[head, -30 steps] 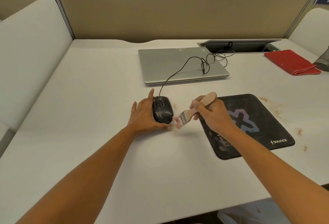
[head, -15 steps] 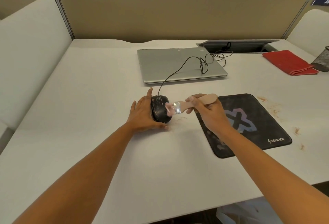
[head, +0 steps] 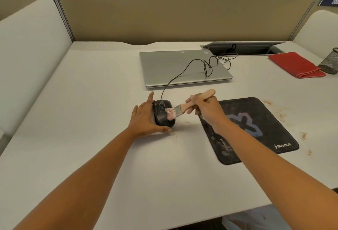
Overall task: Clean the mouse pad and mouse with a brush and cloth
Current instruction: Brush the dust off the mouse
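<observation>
White desk [head: 82,120] w/ mouse [head: 161,119] against the left hand [head: 146,118], mouse pad [head: 265,120] under the right hand [head: 208,109], closed laptop [head: 173,67] beyond both, red cloth [head: 294,64] + mesh cup [head: 330,63] way off right.

Bare left grip [head: 144,118], bare right grip [head: 208,110]; forearms [head: 87,171] bare to frame edge; thumbnail [head: 169,129] short.
</observation>
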`<state>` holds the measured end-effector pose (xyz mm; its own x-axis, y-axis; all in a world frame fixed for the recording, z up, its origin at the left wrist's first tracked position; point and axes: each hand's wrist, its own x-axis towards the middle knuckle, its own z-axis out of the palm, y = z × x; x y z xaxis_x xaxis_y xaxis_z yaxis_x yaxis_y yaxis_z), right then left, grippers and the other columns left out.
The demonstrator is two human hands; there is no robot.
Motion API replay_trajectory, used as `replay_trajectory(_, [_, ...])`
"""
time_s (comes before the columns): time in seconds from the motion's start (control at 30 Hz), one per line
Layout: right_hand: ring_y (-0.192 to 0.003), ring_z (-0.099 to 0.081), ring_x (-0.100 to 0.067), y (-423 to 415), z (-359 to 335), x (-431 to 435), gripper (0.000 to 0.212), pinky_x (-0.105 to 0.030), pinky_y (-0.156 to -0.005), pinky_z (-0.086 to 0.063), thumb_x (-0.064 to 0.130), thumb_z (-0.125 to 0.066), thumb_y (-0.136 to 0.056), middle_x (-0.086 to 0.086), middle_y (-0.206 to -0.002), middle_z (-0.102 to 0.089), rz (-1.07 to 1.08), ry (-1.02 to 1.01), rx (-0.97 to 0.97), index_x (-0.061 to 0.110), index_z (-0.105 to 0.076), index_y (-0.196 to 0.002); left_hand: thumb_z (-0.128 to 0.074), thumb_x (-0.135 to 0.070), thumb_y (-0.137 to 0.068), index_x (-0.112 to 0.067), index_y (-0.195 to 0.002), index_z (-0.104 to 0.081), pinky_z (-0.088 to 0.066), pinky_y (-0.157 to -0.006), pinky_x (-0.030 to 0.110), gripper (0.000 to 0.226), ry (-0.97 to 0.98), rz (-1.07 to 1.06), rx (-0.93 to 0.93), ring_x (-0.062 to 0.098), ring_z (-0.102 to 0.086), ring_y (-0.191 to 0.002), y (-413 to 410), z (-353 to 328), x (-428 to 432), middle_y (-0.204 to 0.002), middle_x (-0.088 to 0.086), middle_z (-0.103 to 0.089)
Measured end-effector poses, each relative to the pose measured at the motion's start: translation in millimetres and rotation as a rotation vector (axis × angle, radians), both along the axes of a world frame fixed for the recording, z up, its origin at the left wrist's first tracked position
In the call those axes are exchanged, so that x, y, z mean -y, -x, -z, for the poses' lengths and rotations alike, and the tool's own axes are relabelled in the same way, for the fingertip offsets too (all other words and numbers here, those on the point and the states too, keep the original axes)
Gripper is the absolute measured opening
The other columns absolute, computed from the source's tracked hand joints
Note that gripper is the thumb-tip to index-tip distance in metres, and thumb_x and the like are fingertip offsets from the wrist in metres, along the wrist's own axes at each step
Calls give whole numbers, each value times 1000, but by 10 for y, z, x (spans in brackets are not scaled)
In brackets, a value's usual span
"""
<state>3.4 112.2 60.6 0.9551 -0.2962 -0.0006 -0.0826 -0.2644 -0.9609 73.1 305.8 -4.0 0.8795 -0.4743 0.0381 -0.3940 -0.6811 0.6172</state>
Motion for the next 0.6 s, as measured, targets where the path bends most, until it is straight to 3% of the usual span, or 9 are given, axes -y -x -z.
replay_trajectory(0.1, [-41,-52,4,-59,20,112,29,-6,-43,-37,20,-44,-97,-3,-60,-61,84,124,-57,5,-66,-85,-64,-72,-42,-20,-146,6,-10,-115,48,136,-11,-1,12,23,-27,-136,3,4,0,-147,1,-34])
replay_trajectory(0.27, [-42,-51,3,-169,17,92,27,-7,-41,-35,23,-46,-96,-1,-62,-65,35,-116,-39,12,-66,-81,-59,-78,-39,-22,-146,6,-9,-115,47,138,-26,2,7,23,-27,-137,1,-2,0,-148,0,-32])
replay_trajectory(0.4, [-41,-52,-1,-319,16,108,30,-8,-38,-35,24,-45,-96,-3,-62,-64,114,19,-95,7,-67,-85,-58,-79,-38,-22,-146,6,-9,-115,46,138,-24,-1,8,23,-26,-137,2,5,-5,-148,-1,-32])
replay_trajectory(0.5, [-38,-49,5,-439,-9,134,29,-6,-37,-33,27,-46,-96,1,-61,-64,161,-22,-74,10,-67,-86,-58,-79,-39,-23,-146,6,-10,-116,47,137,-26,3,11,23,-26,-136,-2,15,-5,-148,-1,-32])
replay_trajectory(0.6, [-50,-53,0,-534,16,48,27,-13,-47,-39,27,-45,-96,3,-63,-65,108,-27,-99,11,-67,-90,-63,-74,-44,-22,-146,5,-10,-116,46,133,-37,0,28,23,-26,-137,-15,31,-4,-148,0,-31])
